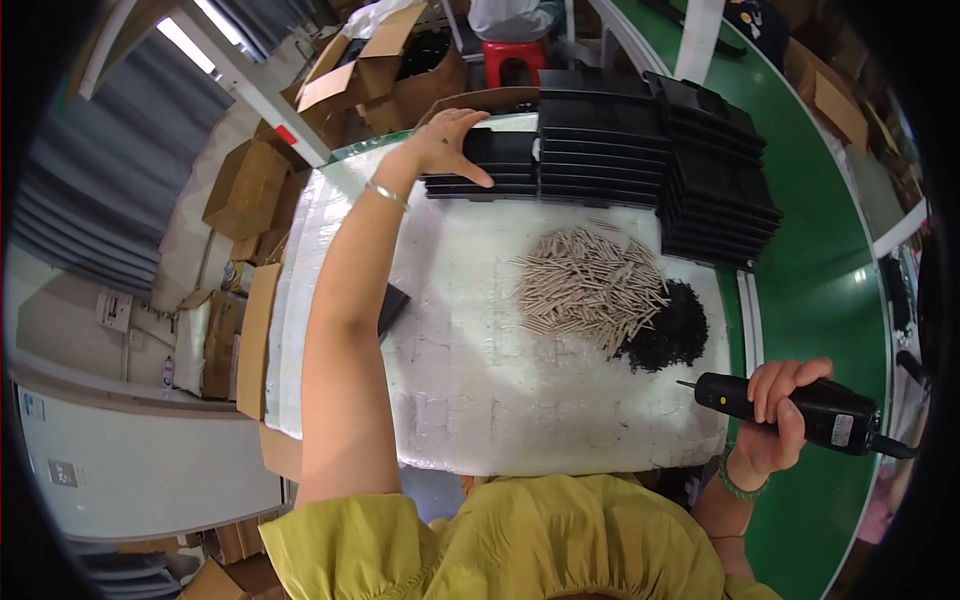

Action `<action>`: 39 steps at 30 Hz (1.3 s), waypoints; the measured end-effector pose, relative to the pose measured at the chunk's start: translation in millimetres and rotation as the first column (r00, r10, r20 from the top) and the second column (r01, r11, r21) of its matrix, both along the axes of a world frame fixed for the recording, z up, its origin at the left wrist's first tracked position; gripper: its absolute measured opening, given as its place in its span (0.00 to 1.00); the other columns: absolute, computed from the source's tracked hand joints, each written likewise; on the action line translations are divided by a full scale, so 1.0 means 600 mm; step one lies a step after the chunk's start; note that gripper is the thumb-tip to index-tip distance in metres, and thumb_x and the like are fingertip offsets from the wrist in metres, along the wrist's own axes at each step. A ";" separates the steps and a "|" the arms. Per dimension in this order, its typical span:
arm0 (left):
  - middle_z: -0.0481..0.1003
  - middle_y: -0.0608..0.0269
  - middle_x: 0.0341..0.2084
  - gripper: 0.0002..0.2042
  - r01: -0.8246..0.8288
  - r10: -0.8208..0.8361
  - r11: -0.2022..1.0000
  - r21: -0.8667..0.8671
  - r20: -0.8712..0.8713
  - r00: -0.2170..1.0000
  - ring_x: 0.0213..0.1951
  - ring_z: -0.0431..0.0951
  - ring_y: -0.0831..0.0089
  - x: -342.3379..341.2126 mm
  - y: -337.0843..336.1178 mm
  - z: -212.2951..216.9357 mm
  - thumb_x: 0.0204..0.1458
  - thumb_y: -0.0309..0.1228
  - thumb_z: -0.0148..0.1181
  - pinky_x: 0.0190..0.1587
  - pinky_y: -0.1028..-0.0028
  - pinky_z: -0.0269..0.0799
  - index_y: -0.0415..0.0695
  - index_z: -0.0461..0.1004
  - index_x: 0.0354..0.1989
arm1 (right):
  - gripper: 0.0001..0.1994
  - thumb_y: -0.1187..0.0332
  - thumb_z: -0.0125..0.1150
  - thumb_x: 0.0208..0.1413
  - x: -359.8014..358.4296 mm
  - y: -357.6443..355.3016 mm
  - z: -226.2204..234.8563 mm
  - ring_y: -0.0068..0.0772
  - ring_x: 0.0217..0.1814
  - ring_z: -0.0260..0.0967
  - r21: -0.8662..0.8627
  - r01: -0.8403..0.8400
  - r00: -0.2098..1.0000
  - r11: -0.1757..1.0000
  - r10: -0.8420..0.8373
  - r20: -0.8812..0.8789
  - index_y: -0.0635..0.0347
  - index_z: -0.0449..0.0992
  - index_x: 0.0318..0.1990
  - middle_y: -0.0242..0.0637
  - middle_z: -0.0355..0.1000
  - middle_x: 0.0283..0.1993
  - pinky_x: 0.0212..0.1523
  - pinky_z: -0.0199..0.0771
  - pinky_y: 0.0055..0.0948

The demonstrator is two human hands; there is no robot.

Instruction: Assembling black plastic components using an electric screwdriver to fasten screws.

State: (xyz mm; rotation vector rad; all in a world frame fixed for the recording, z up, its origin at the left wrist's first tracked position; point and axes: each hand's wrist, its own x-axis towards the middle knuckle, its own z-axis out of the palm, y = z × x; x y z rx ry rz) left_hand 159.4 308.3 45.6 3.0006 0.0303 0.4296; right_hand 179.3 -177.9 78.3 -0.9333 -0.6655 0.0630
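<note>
On the white desk (pixel 480 400) in front of me, the biggest things are the stacks of black plastic trays (pixel 640 150) along the far edge. Nearer lies a heap of pale wooden dowels (pixel 585 285), touching a smaller pile of black screws (pixel 670 335) at its right. My left hand (pixel 447 140) is stretched out, fingers spread on top of the leftmost low stack (pixel 505 170). My right hand (pixel 775 405) is clamped around a black electric screwdriver (pixel 800 408), held past the desk's right edge, its bit pointing left.

yellow-green top (pixel 520 535), silver bangle (pixel 387 194), green bracelet (pixel 738 487)
</note>
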 end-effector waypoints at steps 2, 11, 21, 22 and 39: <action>0.65 0.47 0.55 0.49 -0.065 0.069 0.998 0.022 -0.380 0.922 0.58 0.63 0.52 0.041 0.013 0.012 0.22 0.53 0.74 0.61 0.65 0.58 0.41 0.64 0.57 | 0.15 0.72 0.54 0.44 0.002 -0.016 0.000 0.21 0.14 0.51 -0.037 0.051 0.999 0.998 -0.050 0.021 0.61 0.58 0.39 0.29 0.55 0.17 0.22 0.58 0.22; 0.71 0.51 0.48 0.38 -0.115 0.115 0.988 -0.101 -0.008 0.993 0.49 0.72 0.62 -0.056 -0.087 0.115 0.30 0.38 0.72 0.54 0.68 0.66 0.38 0.66 0.54 | 0.16 0.70 0.52 0.44 0.021 -0.006 -0.006 0.23 0.17 0.52 -0.043 -0.072 0.997 0.996 0.073 0.030 0.59 0.61 0.43 0.28 0.55 0.18 0.27 0.59 0.27; 0.68 0.55 0.43 0.37 -0.053 -0.059 0.920 -0.389 -0.272 0.961 0.45 0.68 0.56 -0.264 -0.489 -0.037 0.24 0.37 0.72 0.47 0.62 0.66 0.43 0.67 0.51 | 0.14 0.77 0.50 0.44 0.007 0.052 -0.072 0.23 0.17 0.54 -0.050 -0.178 0.983 0.983 0.175 -0.054 0.61 0.61 0.41 0.31 0.60 0.20 0.24 0.62 0.28; 0.68 0.55 0.43 0.38 -0.064 -0.039 0.920 -0.387 -0.251 0.967 0.45 0.68 0.56 -0.264 -0.497 -0.041 0.25 0.38 0.72 0.48 0.61 0.65 0.42 0.66 0.51 | 0.14 0.77 0.50 0.44 0.007 0.053 -0.077 0.23 0.17 0.55 -0.049 -0.181 0.982 0.982 0.178 -0.055 0.62 0.62 0.41 0.32 0.60 0.20 0.24 0.62 0.28; 0.75 0.68 0.32 0.08 0.436 -0.309 0.823 -0.364 0.356 0.882 0.41 0.70 0.63 -0.081 -0.480 -0.081 0.39 0.27 0.66 0.41 0.68 0.69 0.46 0.79 0.30 | 0.16 0.74 0.52 0.46 0.011 0.013 -0.011 0.25 0.18 0.56 0.032 -0.274 0.953 0.961 0.267 0.145 0.56 0.60 0.45 0.30 0.59 0.20 0.27 0.60 0.28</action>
